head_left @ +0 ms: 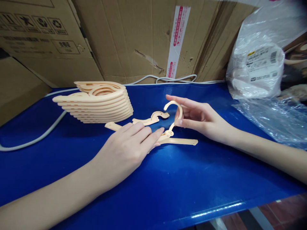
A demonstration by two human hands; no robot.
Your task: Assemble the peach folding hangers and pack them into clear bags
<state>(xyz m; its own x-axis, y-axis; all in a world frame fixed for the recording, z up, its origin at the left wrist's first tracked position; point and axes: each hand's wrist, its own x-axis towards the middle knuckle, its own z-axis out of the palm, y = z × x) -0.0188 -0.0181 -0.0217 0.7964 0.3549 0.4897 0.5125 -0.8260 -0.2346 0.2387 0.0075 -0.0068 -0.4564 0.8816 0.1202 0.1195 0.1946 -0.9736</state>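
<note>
Through the head camera, I watch the right hand [206, 123] pinch a curved cream plastic hook [180, 110], its foot meeting a slim cream plastic hanger body [183, 141] at the blue worktop [192, 179]. The left hand's [128, 143] fingers grip that body, right of a cream plastic hanger stack [103, 110].

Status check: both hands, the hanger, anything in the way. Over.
Left hand pinching the hanger. Right hand gripping its hook. Close by, loose cream piece just beyond left hand; stacked pieces back left.
</note>
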